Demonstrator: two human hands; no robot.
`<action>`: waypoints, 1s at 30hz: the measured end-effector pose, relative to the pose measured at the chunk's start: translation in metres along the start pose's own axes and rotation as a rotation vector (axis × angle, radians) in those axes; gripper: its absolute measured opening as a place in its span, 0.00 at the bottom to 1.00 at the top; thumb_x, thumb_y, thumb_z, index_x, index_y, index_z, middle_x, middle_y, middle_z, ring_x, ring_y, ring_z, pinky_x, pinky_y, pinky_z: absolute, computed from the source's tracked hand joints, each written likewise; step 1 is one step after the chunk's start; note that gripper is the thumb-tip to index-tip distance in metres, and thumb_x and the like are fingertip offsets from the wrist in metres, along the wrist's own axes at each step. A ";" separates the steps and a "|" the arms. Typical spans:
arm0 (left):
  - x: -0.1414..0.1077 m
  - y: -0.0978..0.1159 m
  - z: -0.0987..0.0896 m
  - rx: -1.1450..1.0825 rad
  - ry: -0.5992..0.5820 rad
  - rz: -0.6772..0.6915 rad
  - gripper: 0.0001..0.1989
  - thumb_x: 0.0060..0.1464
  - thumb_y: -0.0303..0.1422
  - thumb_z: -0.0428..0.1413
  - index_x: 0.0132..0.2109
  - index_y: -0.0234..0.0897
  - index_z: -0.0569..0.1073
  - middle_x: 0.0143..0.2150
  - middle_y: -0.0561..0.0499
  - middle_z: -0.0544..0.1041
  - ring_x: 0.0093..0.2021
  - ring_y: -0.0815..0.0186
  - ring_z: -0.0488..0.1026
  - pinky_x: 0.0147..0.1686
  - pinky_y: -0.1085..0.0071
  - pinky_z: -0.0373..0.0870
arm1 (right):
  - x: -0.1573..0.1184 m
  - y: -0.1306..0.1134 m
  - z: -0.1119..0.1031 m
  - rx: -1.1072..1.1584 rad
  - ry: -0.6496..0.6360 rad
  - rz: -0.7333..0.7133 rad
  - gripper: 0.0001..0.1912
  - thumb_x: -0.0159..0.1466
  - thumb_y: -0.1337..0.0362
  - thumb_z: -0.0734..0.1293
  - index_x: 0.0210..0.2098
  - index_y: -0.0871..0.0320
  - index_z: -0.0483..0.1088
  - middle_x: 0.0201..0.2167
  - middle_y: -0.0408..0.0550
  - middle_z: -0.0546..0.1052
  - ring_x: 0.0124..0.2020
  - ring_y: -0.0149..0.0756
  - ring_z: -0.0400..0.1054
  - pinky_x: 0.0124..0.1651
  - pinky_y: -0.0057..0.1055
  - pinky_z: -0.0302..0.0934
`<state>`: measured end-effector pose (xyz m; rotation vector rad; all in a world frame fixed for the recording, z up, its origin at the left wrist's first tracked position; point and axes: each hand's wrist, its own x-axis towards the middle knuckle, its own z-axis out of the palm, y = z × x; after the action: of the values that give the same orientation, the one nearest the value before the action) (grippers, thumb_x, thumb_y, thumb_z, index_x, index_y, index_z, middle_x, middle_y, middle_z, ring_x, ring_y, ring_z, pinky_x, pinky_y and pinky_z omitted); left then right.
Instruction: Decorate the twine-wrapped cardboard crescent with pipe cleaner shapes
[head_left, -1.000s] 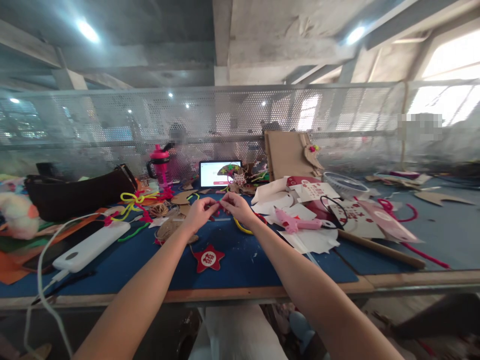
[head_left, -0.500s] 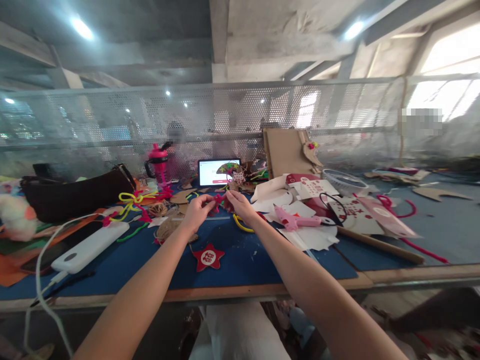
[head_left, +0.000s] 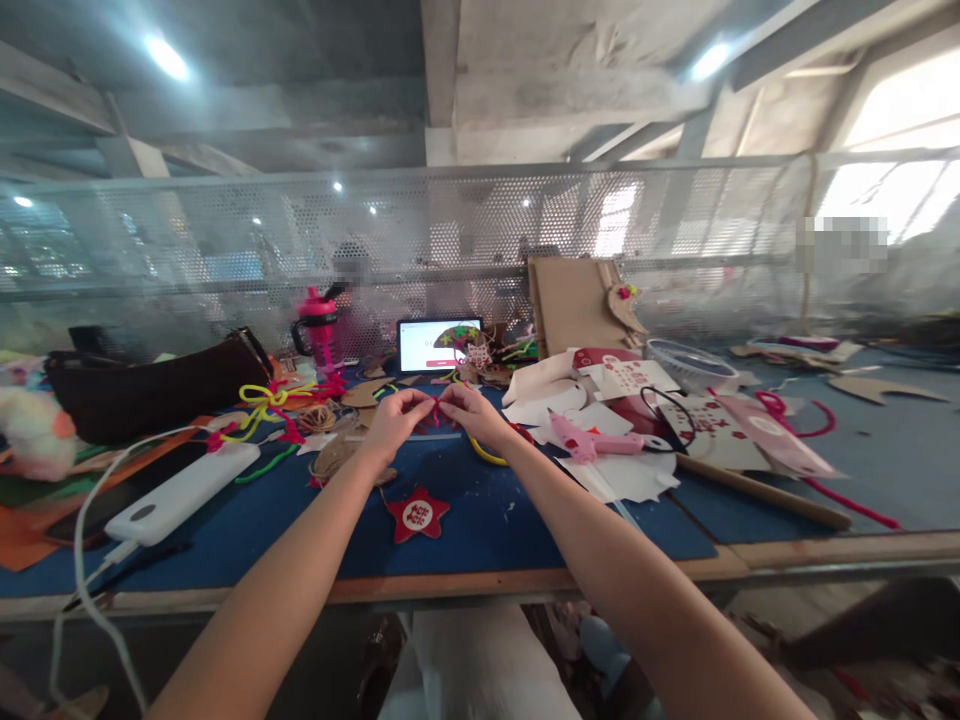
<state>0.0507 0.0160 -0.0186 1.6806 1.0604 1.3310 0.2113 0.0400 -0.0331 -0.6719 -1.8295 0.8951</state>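
A small red-pink pipe cleaner piece is pinched between both hands above the middle of the blue table. My left hand grips its left side with closed fingertips. On its right side, my right hand pinches it with thumb and finger. Nearer to me lies a red star with a white round patch and red marks. A coil of brown twine rests by my left wrist, and a yellow pipe cleaner curves under my right wrist.
A pink glue gun lies on white paper at the right, beside a cardboard tube. A white power bank with a cable sits at the left. Behind stand a pink bottle, a lit tablet and cardboard.
The piece in my hands looked star-shaped and wider before; now it appears narrower, turned between my fingertips. My hands have hardly shifted.
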 end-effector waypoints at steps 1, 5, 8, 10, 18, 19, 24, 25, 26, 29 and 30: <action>0.000 0.000 0.000 0.001 -0.007 0.005 0.15 0.44 0.42 0.60 0.32 0.34 0.72 0.26 0.52 0.73 0.28 0.66 0.70 0.27 0.72 0.66 | 0.000 0.001 0.000 -0.004 -0.008 0.000 0.09 0.59 0.58 0.62 0.31 0.58 0.63 0.24 0.39 0.65 0.25 0.27 0.61 0.29 0.25 0.58; 0.002 -0.003 0.000 -0.006 -0.021 0.039 0.13 0.45 0.41 0.59 0.30 0.34 0.72 0.25 0.52 0.73 0.27 0.66 0.71 0.31 0.69 0.69 | -0.001 0.001 0.000 -0.012 -0.038 0.003 0.10 0.60 0.57 0.62 0.32 0.58 0.64 0.25 0.41 0.67 0.26 0.28 0.62 0.30 0.26 0.59; 0.002 -0.006 0.001 0.050 -0.014 0.092 0.12 0.46 0.40 0.58 0.31 0.35 0.71 0.24 0.51 0.74 0.26 0.65 0.71 0.31 0.69 0.69 | -0.001 0.000 0.000 -0.045 -0.038 -0.030 0.09 0.60 0.58 0.61 0.31 0.58 0.64 0.25 0.41 0.67 0.26 0.28 0.61 0.30 0.26 0.58; 0.002 -0.006 0.002 0.120 -0.001 0.129 0.10 0.47 0.39 0.57 0.31 0.35 0.71 0.24 0.51 0.74 0.25 0.65 0.71 0.29 0.69 0.69 | -0.002 0.000 0.001 -0.072 -0.024 -0.059 0.07 0.60 0.60 0.61 0.30 0.58 0.63 0.24 0.40 0.66 0.25 0.28 0.61 0.30 0.26 0.57; 0.000 -0.002 0.002 0.145 0.059 0.165 0.10 0.49 0.39 0.56 0.32 0.35 0.72 0.24 0.51 0.74 0.25 0.65 0.71 0.28 0.70 0.68 | -0.001 -0.002 0.007 0.007 0.041 -0.060 0.08 0.59 0.59 0.61 0.30 0.57 0.61 0.23 0.39 0.64 0.24 0.28 0.59 0.29 0.28 0.57; 0.000 -0.002 0.002 0.104 0.059 0.162 0.11 0.50 0.40 0.55 0.33 0.35 0.72 0.24 0.51 0.74 0.25 0.65 0.72 0.29 0.70 0.69 | -0.001 -0.004 0.007 0.031 0.049 -0.052 0.08 0.59 0.59 0.61 0.30 0.57 0.61 0.23 0.39 0.64 0.24 0.28 0.60 0.29 0.28 0.58; 0.001 -0.005 0.002 -0.035 0.062 0.111 0.13 0.51 0.42 0.54 0.32 0.35 0.72 0.23 0.53 0.72 0.25 0.65 0.71 0.29 0.70 0.68 | -0.002 -0.009 0.005 0.079 0.068 -0.039 0.10 0.58 0.57 0.62 0.30 0.57 0.60 0.23 0.38 0.63 0.24 0.27 0.60 0.29 0.27 0.58; 0.001 -0.005 0.001 -0.031 0.069 0.107 0.13 0.51 0.42 0.54 0.32 0.35 0.72 0.23 0.53 0.72 0.25 0.65 0.71 0.28 0.70 0.68 | -0.002 -0.009 0.005 0.078 0.063 -0.038 0.10 0.58 0.57 0.62 0.29 0.57 0.60 0.23 0.38 0.63 0.24 0.27 0.59 0.29 0.26 0.58; 0.001 -0.005 0.001 -0.011 0.076 0.112 0.13 0.50 0.42 0.55 0.33 0.35 0.72 0.23 0.52 0.72 0.25 0.65 0.71 0.28 0.70 0.68 | -0.002 -0.009 0.005 0.075 0.058 -0.039 0.11 0.58 0.56 0.62 0.29 0.57 0.59 0.23 0.38 0.63 0.24 0.27 0.59 0.29 0.26 0.58; 0.000 -0.004 -0.001 0.130 0.120 0.204 0.14 0.49 0.42 0.56 0.37 0.36 0.72 0.29 0.50 0.74 0.27 0.65 0.71 0.28 0.71 0.68 | -0.002 -0.007 0.005 0.057 0.050 -0.038 0.10 0.58 0.57 0.62 0.29 0.57 0.60 0.23 0.38 0.64 0.23 0.27 0.60 0.29 0.26 0.58; 0.000 -0.003 -0.001 0.198 0.139 0.259 0.14 0.48 0.42 0.57 0.38 0.36 0.73 0.32 0.49 0.75 0.29 0.66 0.71 0.29 0.71 0.68 | -0.001 -0.006 0.005 0.049 0.050 -0.037 0.10 0.58 0.57 0.62 0.29 0.57 0.60 0.23 0.38 0.64 0.23 0.27 0.60 0.28 0.26 0.58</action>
<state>0.0492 0.0168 -0.0209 1.9479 1.1125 1.5691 0.2065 0.0338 -0.0301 -0.6228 -1.7651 0.8881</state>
